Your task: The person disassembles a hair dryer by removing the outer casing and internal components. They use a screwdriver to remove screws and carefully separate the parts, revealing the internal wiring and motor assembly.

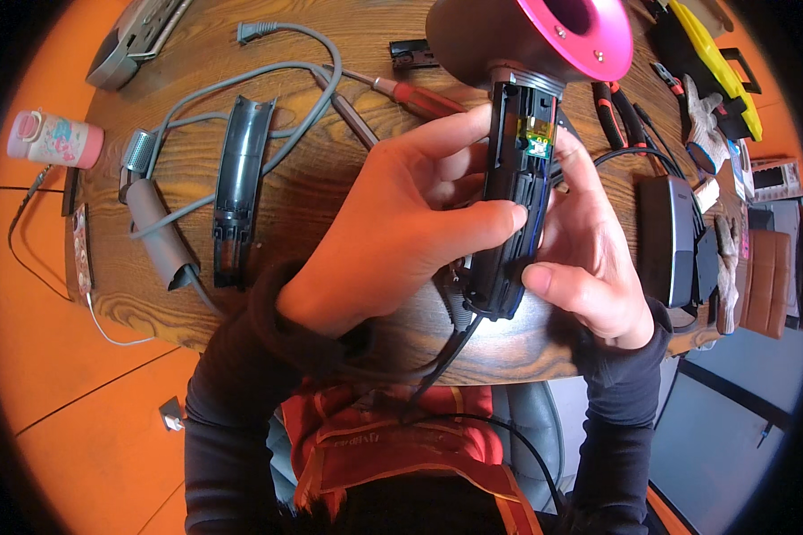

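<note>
Held over the near side of the table is a hair dryer (473, 40) with a grey and bright pink head and its handle opened up, showing black inner parts and a small green circuit board (538, 145). My left hand (393, 218) grips the handle from the left, thumb pressed on its front. From the right, my right hand (593, 254) wraps the same handle, thumb near its lower end. A black cord runs down from the handle's bottom. Left of my hands lies a dark curved half shell (246, 147), and beside it a grey handle sleeve (161, 234) with a grey cable through it.
Screwdrivers (419, 96) and a small black part (413, 54) lie behind my hands. Pliers (623, 116), a black box (667, 236), work gloves (707, 125) and a yellow toolbox (705, 58) stand to the right. A pink and white cup (67, 141) is far left.
</note>
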